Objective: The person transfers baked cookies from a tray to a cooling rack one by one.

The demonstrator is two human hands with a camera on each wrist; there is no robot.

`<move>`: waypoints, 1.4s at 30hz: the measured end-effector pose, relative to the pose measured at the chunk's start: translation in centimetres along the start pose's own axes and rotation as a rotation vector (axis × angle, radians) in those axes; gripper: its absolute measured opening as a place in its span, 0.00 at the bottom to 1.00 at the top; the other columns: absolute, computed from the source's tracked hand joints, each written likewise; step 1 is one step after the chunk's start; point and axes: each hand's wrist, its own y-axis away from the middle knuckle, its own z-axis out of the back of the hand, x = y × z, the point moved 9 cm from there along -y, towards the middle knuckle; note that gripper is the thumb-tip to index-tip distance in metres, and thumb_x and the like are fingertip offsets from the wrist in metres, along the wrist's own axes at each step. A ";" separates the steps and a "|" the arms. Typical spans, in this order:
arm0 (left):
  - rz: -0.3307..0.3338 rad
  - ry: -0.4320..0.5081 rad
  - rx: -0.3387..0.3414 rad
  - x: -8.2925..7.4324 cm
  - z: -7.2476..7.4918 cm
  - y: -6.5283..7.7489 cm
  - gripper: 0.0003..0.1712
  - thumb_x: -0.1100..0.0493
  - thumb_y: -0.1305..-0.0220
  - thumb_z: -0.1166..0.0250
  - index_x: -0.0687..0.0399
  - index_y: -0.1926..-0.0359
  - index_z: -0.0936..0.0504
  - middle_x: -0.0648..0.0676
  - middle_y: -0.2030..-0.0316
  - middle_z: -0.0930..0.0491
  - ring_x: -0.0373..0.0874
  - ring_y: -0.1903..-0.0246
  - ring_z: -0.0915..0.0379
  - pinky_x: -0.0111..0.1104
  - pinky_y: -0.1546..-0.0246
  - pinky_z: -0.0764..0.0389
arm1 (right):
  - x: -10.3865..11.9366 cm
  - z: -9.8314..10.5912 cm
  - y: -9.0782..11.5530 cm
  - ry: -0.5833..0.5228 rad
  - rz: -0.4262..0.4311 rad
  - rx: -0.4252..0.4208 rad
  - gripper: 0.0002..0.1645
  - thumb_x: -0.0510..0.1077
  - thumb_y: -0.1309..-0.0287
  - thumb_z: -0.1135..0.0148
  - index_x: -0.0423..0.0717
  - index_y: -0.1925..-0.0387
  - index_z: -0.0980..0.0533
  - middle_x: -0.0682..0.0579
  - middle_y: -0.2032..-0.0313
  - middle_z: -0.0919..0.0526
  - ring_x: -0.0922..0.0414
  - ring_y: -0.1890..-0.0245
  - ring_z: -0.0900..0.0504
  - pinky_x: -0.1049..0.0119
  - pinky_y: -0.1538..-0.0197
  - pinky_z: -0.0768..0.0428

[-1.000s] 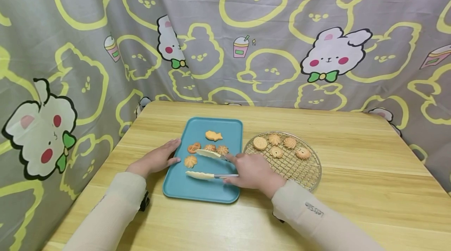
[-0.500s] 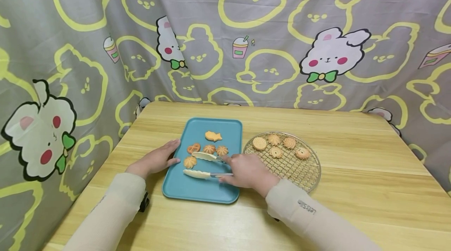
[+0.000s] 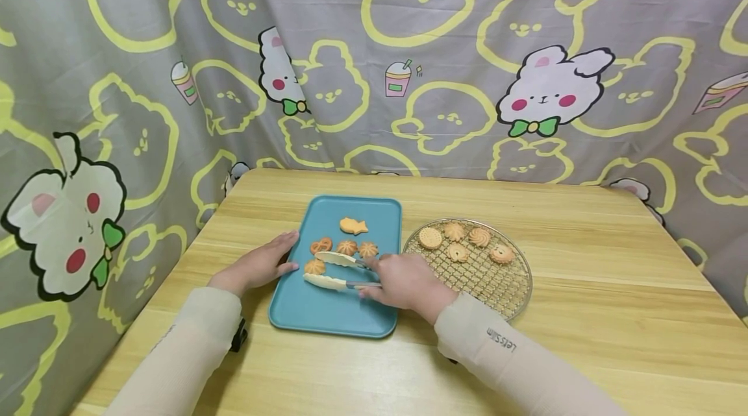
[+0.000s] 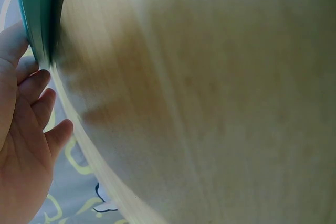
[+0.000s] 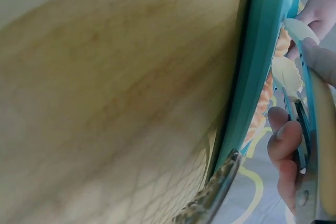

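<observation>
My right hand (image 3: 406,283) grips a pair of tongs (image 3: 324,282) with cream tips and metal arms, low over the blue tray (image 3: 333,318). Its spread tips lie on either side of a flower-shaped cookie (image 3: 313,267); whether they touch it I cannot tell. Beyond the tongs are a pretzel-shaped cookie (image 3: 321,246), two more flower-shaped cookies (image 3: 347,247) and a fish-shaped cookie (image 3: 353,226). My left hand (image 3: 260,263) rests against the tray's left edge with its fingers extended. In the right wrist view the tongs (image 5: 314,124) run along the right hand's fingers.
A round wire rack (image 3: 485,286) stands close to the tray's right side, partly behind the right hand and sleeve. Several cookies (image 3: 480,237) lie on its far half. A patterned curtain (image 3: 374,65) hangs behind and left of the wooden table (image 3: 613,286).
My right hand has moved left with the tongs, and their tips now flank the flower-shaped cookie at the tray's left. The gap between the tips has narrowed. My left hand has stayed put.
</observation>
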 end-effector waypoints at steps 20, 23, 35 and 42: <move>-0.013 -0.003 -0.004 0.1 -0.3 0.0 0.40 0.50 0.30 0.43 0.67 0.28 0.49 0.67 0.30 0.50 0.64 0.32 0.55 0.54 0.35 0.46 | -0.1 -0.1 0.6 0.019 -0.005 0.012 0.39 0.71 0.42 0.45 0.54 0.37 0.28 0.52 0.68 0.17 0.61 0.85 0.31 0.69 0.87 0.35; -0.015 0.002 -0.007 0.2 -0.3 0.0 0.40 0.50 0.30 0.43 0.67 0.28 0.49 0.67 0.30 0.50 0.64 0.31 0.55 0.55 0.35 0.46 | -0.3 0.3 0.8 0.017 -0.004 -0.012 0.38 0.71 0.42 0.45 0.55 0.38 0.27 0.53 0.70 0.17 0.60 0.84 0.29 0.68 0.88 0.36; -0.003 0.007 -0.008 0.4 -0.2 0.1 0.41 0.50 0.30 0.43 0.67 0.28 0.49 0.67 0.30 0.50 0.64 0.31 0.55 0.54 0.35 0.46 | -1.4 1.6 2.4 -0.001 0.019 -0.138 0.36 0.68 0.43 0.42 0.52 0.40 0.25 0.54 0.72 0.17 0.61 0.82 0.24 0.70 0.87 0.33; 0.006 0.006 -0.006 0.4 -0.3 0.0 0.41 0.50 0.30 0.43 0.66 0.28 0.50 0.67 0.30 0.50 0.63 0.31 0.55 0.54 0.35 0.46 | -2.7 2.0 3.7 -0.009 -0.015 -0.163 0.36 0.68 0.44 0.41 0.50 0.42 0.23 0.52 0.67 0.15 0.61 0.80 0.21 0.70 0.88 0.34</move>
